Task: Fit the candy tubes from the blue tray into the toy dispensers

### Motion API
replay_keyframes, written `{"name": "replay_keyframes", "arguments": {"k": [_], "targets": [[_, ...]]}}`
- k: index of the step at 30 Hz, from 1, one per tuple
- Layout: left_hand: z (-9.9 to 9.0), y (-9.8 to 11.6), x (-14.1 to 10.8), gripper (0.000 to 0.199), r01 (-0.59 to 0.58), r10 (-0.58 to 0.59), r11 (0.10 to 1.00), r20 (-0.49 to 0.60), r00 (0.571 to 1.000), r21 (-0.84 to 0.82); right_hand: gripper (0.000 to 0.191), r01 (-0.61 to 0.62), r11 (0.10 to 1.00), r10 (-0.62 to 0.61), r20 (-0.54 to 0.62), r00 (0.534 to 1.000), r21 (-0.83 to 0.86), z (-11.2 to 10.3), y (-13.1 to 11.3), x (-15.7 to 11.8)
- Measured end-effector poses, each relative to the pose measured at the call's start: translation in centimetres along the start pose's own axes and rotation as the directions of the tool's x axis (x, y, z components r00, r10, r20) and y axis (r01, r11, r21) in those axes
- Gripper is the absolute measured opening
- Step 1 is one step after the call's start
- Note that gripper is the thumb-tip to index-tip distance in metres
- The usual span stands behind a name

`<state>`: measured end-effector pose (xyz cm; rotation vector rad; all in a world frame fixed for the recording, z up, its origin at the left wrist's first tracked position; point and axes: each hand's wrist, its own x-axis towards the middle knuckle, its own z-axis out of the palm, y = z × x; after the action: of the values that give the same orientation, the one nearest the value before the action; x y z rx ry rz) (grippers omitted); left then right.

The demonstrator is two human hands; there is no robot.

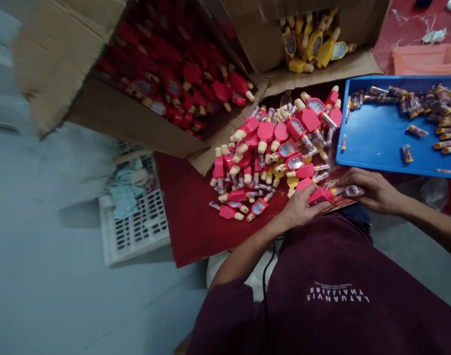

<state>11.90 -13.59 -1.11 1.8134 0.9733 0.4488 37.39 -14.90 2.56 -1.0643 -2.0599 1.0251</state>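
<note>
Red toy (pixel 320 197) is in front of our shirt (pixel 321 266), at the near edge of the red worktop (pixel 188 212). Our left hand (pixel 302 207) has it: grip narrow, fingers and thumb pinching the toy's body. Our right hand (pixel 376 190) is just beside, grip narrow too, curled around a small clear tube (pixel 355 191) with dark contents; its end points at the toy. Can't tell if the two touch.

Next to the left hand, we see a loose pile of red toys (pixel 265 130), beige knobs on them, many with clear tubes, a few yellow ones mixed in. Right of the pile is a blue tray (pixel 380 133) of small wrapped tubes (pixel 417 131), most bunched at its far and right sides. Behind the pile, one cardboard box (pixel 136 121) is full of red toys, another cardboard box (pixel 255 29) has yellow toys (pixel 325 53). An orange bin (pixel 428 60) is behind the tray. Lower left, a white crate (pixel 136 236) carries a pale blue cloth (pixel 125 192).
</note>
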Motion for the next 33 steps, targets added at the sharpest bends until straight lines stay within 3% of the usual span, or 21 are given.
{"name": "replay_keyframes", "arguments": {"k": [6,8,10,12,13,14,15,18,20,21,23,25,26,27,30,31,33], "targets": [[0.7,-0.7,-0.7,0.046,-0.098,0.094,0.954,0.028,0.995,0.284,0.021,-0.085,0.996,0.087,-0.062,0.994,0.032,2.0,-0.2,-1.0],[1.0,-0.7,-1.0,0.044,-0.129,0.108,0.901,0.072,0.991,0.414,0.020,-0.182,0.981,0.186,-0.062,0.981,0.062,2.9,0.2,-1.5],[1.5,-0.6,-1.2,0.039,-0.168,0.118,0.830,0.126,0.985,0.532,0.022,-0.373,0.918,0.382,-0.042,0.923,0.136,3.8,0.7,-2.0],[1.9,-0.5,-1.4,0.032,-0.220,0.129,0.752,0.188,0.974,0.621,0.031,-0.584,0.781,0.586,0.065,0.808,0.222,4.4,1.3,-2.4],[2.0,-0.5,-1.4,0.031,-0.245,0.131,0.723,0.220,0.967,0.646,0.035,-0.654,0.717,0.642,0.137,0.754,0.241,4.6,1.5,-2.5],[1.9,-0.5,-1.4,0.031,-0.257,0.125,0.710,0.242,0.962,0.656,0.037,-0.682,0.693,0.656,0.186,0.731,0.236,4.7,1.6,-2.5],[1.7,-0.5,-1.3,0.030,-0.245,0.107,0.720,0.244,0.964,0.649,0.036,-0.661,0.720,0.633,0.190,0.750,0.211,4.6,1.5,-2.4],[0.6,-0.7,-1.0,0.036,-0.092,-0.010,0.845,0.189,0.982,0.527,0.027,-0.357,0.932,0.356,0.025,0.934,0.061,4.1,0.8,-1.8],[-0.1,-0.6,-1.0,0.045,-0.033,-0.056,0.899,0.190,0.980,0.438,0.027,-0.213,0.977,0.213,-0.031,0.977,-0.002,3.9,0.2,-1.3],[-0.4,-0.4,-1.0,0.046,-0.051,-0.041,0.897,0.198,0.979,0.439,0.025,-0.240,0.971,0.240,-0.031,0.970,0.012,3.9,0.1,-1.1],[-0.5,-0.2,-1.3,0.037,-0.160,0.047,0.829,0.218,0.975,0.536,0.029,-0.453,0.886,0.452,0.032,0.891,0.096,4.2,0.2,-0.7],[-0.3,-0.1,-1.5,0.033,-0.253,0.127,0.719,0.235,0.964,0.648,0.041,-0.677,0.720,0.657,0.167,0.735,0.150,4.6,0.5,-0.4],[-0.3,-0.2,-1.5,0.032,-0.268,0.138,0.691,0.241,0.961,0.672,0.043,-0.721,0.676,0.690,0.214,0.692,0.151,4.8,0.6,-0.2],[-0.3,-0.4,-1.6,0.031,-0.247,0.125,0.695,0.225,0.966,0.675,0.041,-0.710,0.691,0.678,0.218,0.702,0.138,4.8,0.6,0.0],[-0.8,-1.1,-1.9,0.038,-0.078,0.006,0.814,0.125,0.992,0.575,0.030,-0.420,0.907,0.418,0.038,0.908,0.046,4.8,0.1,0.5],[-1.0,-1.2,-2.1,0.043,-0.045,-0.015,0.847,0.110,0.994,0.530,0.030,-0.321,0.947,0.321,-0.001,0.947,0.015,4.9,-0.2,0.6],[-1.3,-1.3,-2.5,0.046,-0.064,0.016,0.855,0.098,0.995,0.515,0.029,-0.290,0.956,0.291,-0.017,0.957,0.048,5.3,-0.7,1.0]]}}
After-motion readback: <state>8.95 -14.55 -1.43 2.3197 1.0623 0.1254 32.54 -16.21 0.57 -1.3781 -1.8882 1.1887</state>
